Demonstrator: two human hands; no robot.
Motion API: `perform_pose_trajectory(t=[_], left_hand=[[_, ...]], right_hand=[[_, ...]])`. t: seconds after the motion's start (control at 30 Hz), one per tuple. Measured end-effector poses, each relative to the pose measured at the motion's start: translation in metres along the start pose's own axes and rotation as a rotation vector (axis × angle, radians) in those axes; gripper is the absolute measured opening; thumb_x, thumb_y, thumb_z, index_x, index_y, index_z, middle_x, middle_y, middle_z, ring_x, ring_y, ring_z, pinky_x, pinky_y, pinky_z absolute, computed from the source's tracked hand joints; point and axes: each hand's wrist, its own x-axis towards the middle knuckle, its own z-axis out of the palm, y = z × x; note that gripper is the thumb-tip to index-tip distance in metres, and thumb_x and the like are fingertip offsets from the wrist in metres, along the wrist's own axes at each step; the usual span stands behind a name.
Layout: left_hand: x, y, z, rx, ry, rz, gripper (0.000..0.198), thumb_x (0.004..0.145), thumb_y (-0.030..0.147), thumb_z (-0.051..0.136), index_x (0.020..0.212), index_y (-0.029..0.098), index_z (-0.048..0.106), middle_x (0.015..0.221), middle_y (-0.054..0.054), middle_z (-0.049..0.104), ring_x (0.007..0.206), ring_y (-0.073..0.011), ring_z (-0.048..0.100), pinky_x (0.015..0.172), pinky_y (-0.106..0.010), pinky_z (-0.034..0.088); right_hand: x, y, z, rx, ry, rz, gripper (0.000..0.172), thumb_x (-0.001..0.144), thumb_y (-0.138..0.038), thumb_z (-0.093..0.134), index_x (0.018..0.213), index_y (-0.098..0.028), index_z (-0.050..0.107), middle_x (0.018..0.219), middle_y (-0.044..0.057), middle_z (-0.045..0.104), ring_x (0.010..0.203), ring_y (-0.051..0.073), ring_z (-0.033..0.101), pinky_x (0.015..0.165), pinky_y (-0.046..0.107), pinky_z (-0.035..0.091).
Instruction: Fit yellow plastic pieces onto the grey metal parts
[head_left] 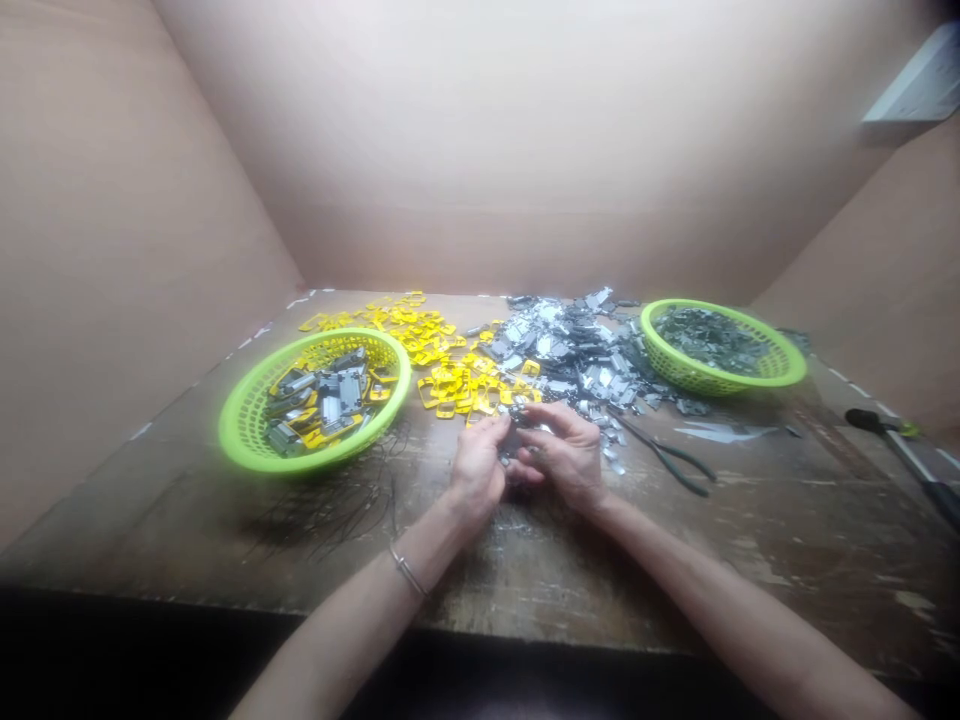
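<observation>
Left hand (pixel 476 465) and right hand (pixel 566 455) together mid-worktop (pixel 525 590), fingers (pixel 491 428) curled, pinching small grey metal part (pixel 514 440) between them; bit blurry, exact grip hard to tell. Loose yellow plastic frames (pixel 450 375) and heap of grey metal pieces (pixel 570 350) just ahead of hands. Lime-green basket (pixel 247 430) on left holds mixed yellow and grey bits; second green basket (pixel 675 365) on right, grey pieces inside. Pliers (pixel 664 455) just beside right hand, black wires (pixel 337 510) near left. Bangle (pixel 407 571) on left wrist.
</observation>
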Motion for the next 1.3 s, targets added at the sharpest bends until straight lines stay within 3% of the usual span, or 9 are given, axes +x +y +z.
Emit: perform_pose_trajectory(t=[0.17, 0.27, 0.5, 0.63, 0.73, 0.9, 1.0, 1.1, 1.3], left_hand=[[0.005, -0.004, -0.002, 0.014, 0.020, 0.039, 0.021, 0.066, 0.030, 0.051, 0.067, 0.009, 0.049, 0.055, -0.003, 0.053, 0.039, -0.0107, 0.048, 0.032, -0.024, 0.039], [0.006, -0.004, -0.003, 0.033, -0.005, 0.036, 0.018, 0.065, 0.026, 0.052, 0.065, 0.009, 0.049, 0.052, -0.003, 0.052, 0.039, -0.0108, 0.047, 0.033, -0.024, 0.039], [0.007, 0.009, -0.004, -0.098, -0.010, 0.303, 0.016, 0.066, 0.019, 0.053, 0.081, 0.014, 0.050, 0.074, -0.003, 0.058, 0.066, -0.0112, 0.056, 0.061, -0.025, 0.043], [0.007, 0.006, -0.002, -0.097, 0.090, 0.419, 0.022, 0.068, 0.021, 0.052, 0.089, 0.016, 0.048, 0.090, -0.005, 0.057, 0.084, -0.0120, 0.053, 0.072, -0.025, 0.040], [0.005, -0.002, 0.001, -0.049, 0.061, 0.434, 0.022, 0.069, 0.023, 0.051, 0.090, 0.016, 0.048, 0.093, -0.005, 0.056, 0.085, -0.0116, 0.052, 0.075, -0.025, 0.039], [0.003, -0.005, 0.001, 0.121, 0.039, 0.360, 0.030, 0.065, 0.022, 0.054, 0.093, 0.016, 0.046, 0.090, -0.005, 0.055, 0.074, -0.0115, 0.053, 0.061, -0.022, 0.042], [0.004, 0.003, -0.003, 0.350, 0.048, 0.329, 0.042, 0.059, 0.020, 0.058, 0.099, 0.018, 0.047, 0.089, -0.005, 0.055, 0.070, -0.0120, 0.053, 0.052, -0.019, 0.041], [0.005, 0.010, -0.007, 0.634, -0.012, 0.345, 0.025, 0.057, 0.023, 0.059, 0.081, 0.014, 0.057, 0.076, -0.004, 0.057, 0.064, -0.0110, 0.052, 0.047, -0.017, 0.038], [0.008, 0.009, -0.013, 0.619, -0.248, 0.029, 0.017, 0.064, 0.027, 0.051, 0.070, 0.012, 0.052, 0.052, 0.000, 0.051, 0.036, -0.0063, 0.043, 0.031, -0.017, 0.029]], right_hand=[[0.000, 0.008, -0.004, -0.359, -0.225, -0.554, 0.020, 0.067, -0.015, 0.053, 0.085, -0.022, 0.060, 0.088, 0.005, 0.060, 0.086, 0.018, 0.052, 0.084, 0.039, 0.038], [0.003, 0.014, -0.006, -0.414, -0.272, -0.705, 0.020, 0.069, -0.014, 0.049, 0.086, -0.020, 0.059, 0.087, 0.005, 0.060, 0.085, 0.016, 0.052, 0.087, 0.039, 0.036], [0.008, -0.001, -0.006, -0.385, 0.021, -0.270, 0.022, 0.072, -0.028, 0.048, 0.090, -0.016, 0.055, 0.088, 0.007, 0.057, 0.078, 0.015, 0.053, 0.069, 0.028, 0.043], [-0.003, -0.008, 0.008, -0.302, -0.230, -0.119, 0.019, 0.071, -0.032, 0.049, 0.075, -0.017, 0.059, 0.072, 0.002, 0.060, 0.066, 0.012, 0.053, 0.063, 0.024, 0.042], [-0.008, -0.008, 0.014, -0.235, -0.241, -0.071, 0.021, 0.072, -0.032, 0.047, 0.075, -0.016, 0.060, 0.069, 0.001, 0.060, 0.064, 0.012, 0.053, 0.061, 0.022, 0.041], [0.001, -0.004, 0.001, -0.209, -0.140, -0.023, 0.026, 0.076, -0.031, 0.039, 0.081, -0.014, 0.059, 0.065, 0.002, 0.058, 0.056, 0.011, 0.051, 0.054, 0.022, 0.040], [0.011, 0.000, -0.013, -0.451, -0.058, -0.197, 0.024, 0.076, -0.024, 0.038, 0.080, -0.015, 0.059, 0.071, 0.005, 0.059, 0.063, 0.013, 0.052, 0.060, 0.023, 0.039], [0.017, 0.000, -0.021, -0.701, -0.114, -0.351, 0.021, 0.074, -0.019, 0.040, 0.077, -0.017, 0.061, 0.072, 0.006, 0.059, 0.068, 0.015, 0.051, 0.064, 0.025, 0.037], [0.016, -0.007, -0.018, -0.387, -0.168, -0.158, 0.019, 0.074, -0.027, 0.043, 0.076, -0.017, 0.058, 0.070, 0.003, 0.059, 0.062, 0.012, 0.053, 0.059, 0.023, 0.041]])
